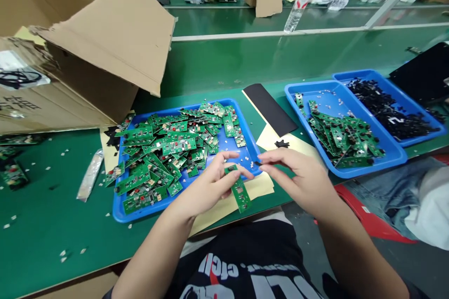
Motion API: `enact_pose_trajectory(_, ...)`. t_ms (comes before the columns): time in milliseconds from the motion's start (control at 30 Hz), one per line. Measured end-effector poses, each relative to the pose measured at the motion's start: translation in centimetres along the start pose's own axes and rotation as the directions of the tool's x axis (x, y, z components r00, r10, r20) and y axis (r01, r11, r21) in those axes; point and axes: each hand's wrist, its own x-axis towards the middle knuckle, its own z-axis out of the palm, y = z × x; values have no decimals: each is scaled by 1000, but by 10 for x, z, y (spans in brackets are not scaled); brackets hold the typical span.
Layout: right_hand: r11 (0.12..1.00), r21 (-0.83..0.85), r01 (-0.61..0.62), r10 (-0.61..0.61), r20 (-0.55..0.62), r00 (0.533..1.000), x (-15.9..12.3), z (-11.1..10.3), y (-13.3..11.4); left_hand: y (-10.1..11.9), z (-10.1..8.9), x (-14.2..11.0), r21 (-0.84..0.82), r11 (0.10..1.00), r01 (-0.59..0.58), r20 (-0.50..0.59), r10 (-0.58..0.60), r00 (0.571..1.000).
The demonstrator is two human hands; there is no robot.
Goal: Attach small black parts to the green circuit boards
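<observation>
Single view, head-worn. The camera looked forward and steeply down from above the wearer's lap onto the green workbench [52, 215]. It sat close: the near blue tray [121, 208] filled the lower centre. Beyond that tray the view reached a far bench; left of it stood a cardboard box [87, 56]. No second view shared the scene.

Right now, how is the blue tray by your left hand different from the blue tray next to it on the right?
The left tray holds a spread-out, nearly full heap of green boards; the middle tray holds a smaller pile, with bare blue floor showing. The left tray sits nearer the cardboard box. Both are blue, shallow and hold green boards.
</observation>
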Motion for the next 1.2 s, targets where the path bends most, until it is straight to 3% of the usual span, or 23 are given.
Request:
enact_pose_trajectory(167, 972, 164, 170, -172, 1, 985, 5, 20, -3, -7, 2, 8, -154, 987, -45, -28, 41, 999)
enact_pose_trajectory(333, 979, 157, 132, -124, -62, 990, 7, 29, -2, -8, 4, 11, -204, 968, -144, -110, 123, 986)
enact_pose_trajectory(533, 987, 144, 72, -60, -86, 994, 6, 32, -2, -10, 3, 8, -282, 958, -47, -113, 15, 993)
enact_pose_trajectory(800, 989, 111, 94, -75, -165, 983, 2, 41, -10, -12, 6, 14, -397, 900, -180, -262, 77, 962)
enact_pose_trajectory(933, 993, 63, 102, -84, -239, 967, 2, 50, -8, -16, 9, 18, -488, 846, -214, -323, 53, 945)
enact_pose_trajectory(1067, 995, 41, 89, -75, -263, 962, 4, 49, -5, -15, 12, 19, -564, 806, -180, -300, 3, 954)
enact_pose_trajectory(1200, 990, -11, 139, -137, -240, 961, 7, 44, -5, -13, 13, 17, -535, 829, -166, -285, 8, 958)
